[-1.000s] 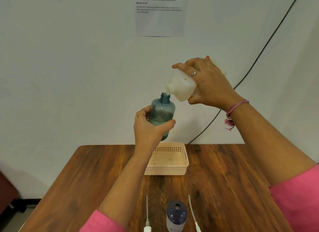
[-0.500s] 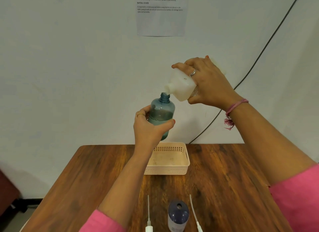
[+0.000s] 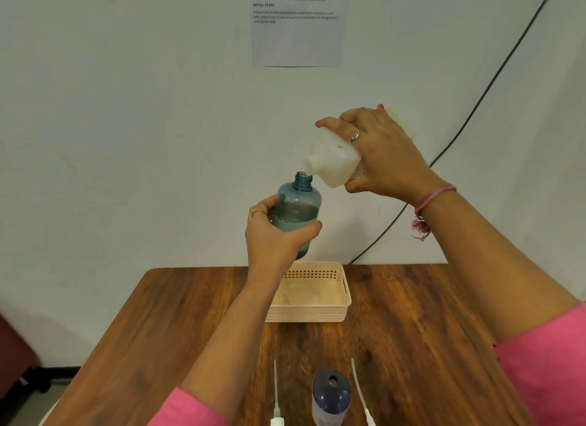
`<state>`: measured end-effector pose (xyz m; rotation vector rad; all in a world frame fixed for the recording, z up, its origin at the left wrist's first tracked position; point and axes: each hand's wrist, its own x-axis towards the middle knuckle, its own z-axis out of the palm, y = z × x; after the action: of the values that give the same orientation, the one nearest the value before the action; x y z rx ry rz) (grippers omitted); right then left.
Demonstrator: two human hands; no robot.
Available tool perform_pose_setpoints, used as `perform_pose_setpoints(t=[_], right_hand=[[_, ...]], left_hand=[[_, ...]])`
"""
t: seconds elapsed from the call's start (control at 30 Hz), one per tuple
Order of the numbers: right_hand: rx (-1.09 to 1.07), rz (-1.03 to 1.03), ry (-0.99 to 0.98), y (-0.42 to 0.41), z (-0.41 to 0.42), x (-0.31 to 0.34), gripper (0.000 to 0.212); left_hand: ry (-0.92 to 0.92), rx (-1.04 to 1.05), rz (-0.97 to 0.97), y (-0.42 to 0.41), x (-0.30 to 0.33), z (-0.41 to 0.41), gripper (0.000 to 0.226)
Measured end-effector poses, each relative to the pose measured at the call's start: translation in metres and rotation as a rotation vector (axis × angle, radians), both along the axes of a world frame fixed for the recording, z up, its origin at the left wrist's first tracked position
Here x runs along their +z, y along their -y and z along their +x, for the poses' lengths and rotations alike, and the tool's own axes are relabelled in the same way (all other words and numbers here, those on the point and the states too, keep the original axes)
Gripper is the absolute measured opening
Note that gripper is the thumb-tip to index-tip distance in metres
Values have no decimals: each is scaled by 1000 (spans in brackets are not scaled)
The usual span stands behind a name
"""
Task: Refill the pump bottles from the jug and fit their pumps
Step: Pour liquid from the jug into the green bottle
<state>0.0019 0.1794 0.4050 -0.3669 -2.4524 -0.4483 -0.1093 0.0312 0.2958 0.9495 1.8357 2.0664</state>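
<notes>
My left hand point(image 3: 275, 235) grips a translucent blue pump bottle point(image 3: 297, 207) held upright above the table, its neck uncapped. Liquid fills it to roughly mid-height. My right hand point(image 3: 385, 154) holds a white jug point(image 3: 333, 159) tilted down to the left, its spout right over the blue bottle's mouth. A second, dark blue bottle point(image 3: 331, 395) stands with an uncapped mouth at the table's near edge. Two white pumps with long dip tubes lie on either side of it, one on the left point(image 3: 276, 394) and one on the right point(image 3: 360, 390).
A pale peach perforated basket point(image 3: 312, 313) sits at the back middle of the wooden table point(image 3: 412, 330), under the held bottles. A black cable point(image 3: 459, 133) runs diagonally down the wall. A printed sheet point(image 3: 296, 22) is stuck on the wall above.
The liquid level in the blue bottle has risen slightly. Both hands and the tilted jug have stayed almost where they were.
</notes>
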Motion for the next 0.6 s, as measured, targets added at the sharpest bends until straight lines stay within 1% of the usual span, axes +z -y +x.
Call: perform_pose_setpoints(t=[0.3,0.47,0.6], right_hand=[[1,-31,-20,-4,-6,-8,97],[10,-117,-60,-7,-12,-17,97],[6,-238,-71,-7,-17,-28,98]], left_hand=[[6,7,-3,-3,-4,-7,78],[16,17,1,-3,-6,-12,77],[26,13,3,-2,-9,-17,77]])
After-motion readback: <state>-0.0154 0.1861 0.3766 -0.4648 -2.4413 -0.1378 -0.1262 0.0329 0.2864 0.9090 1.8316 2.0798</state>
